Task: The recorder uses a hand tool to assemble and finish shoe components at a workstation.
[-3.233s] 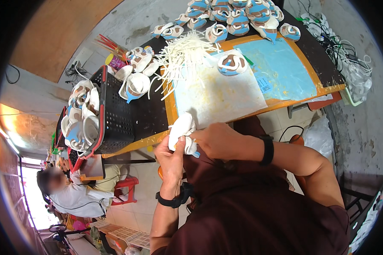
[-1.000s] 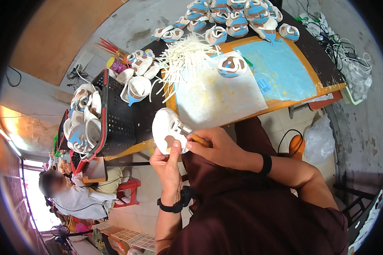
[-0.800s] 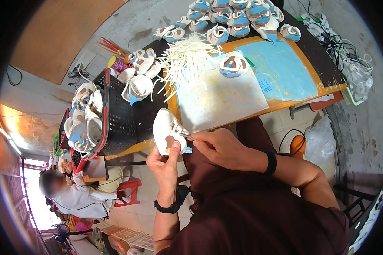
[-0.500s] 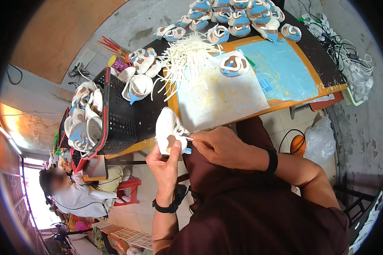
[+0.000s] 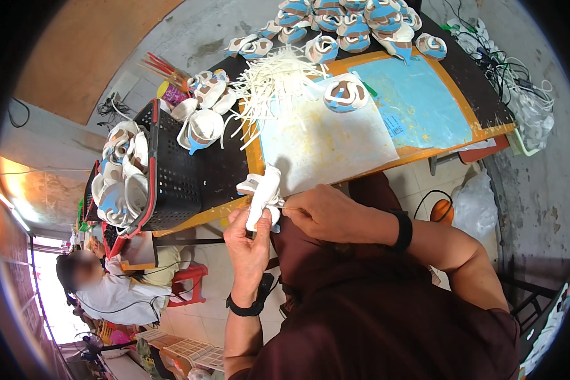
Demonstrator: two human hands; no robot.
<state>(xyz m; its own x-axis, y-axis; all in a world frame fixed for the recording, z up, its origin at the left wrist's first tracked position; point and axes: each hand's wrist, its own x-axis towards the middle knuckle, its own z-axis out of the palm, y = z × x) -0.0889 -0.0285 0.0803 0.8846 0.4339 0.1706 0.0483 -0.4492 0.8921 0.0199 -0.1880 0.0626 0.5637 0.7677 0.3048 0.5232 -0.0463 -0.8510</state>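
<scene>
My left hand (image 5: 247,244) grips a small white shoe upper (image 5: 266,189) with its thumb and fingers, just off the table's near edge. Loose white lace shows along the upper's side. From the right, my right hand (image 5: 329,214) pinches a thin stick-like tool (image 5: 287,208), its tip against the upper; its exact kind is hidden by the fingers. Beyond my hands a finished-looking white, brown and blue shoe upper (image 5: 346,93) rests on a white sheet (image 5: 329,142), beside a heap of white laces (image 5: 278,79).
A black perforated basket (image 5: 177,171) full of shoe uppers stands at the left. More shoe uppers (image 5: 354,25) are piled at the table's back. A blue sheet (image 5: 418,95) covers the board's right part. Further left, another person (image 5: 117,285) sits by a red stool (image 5: 193,282).
My left hand has turned the shoe upper, so more of its white side faces up and its brown patch has swung away. The right hand stays close beside it with the tool.
</scene>
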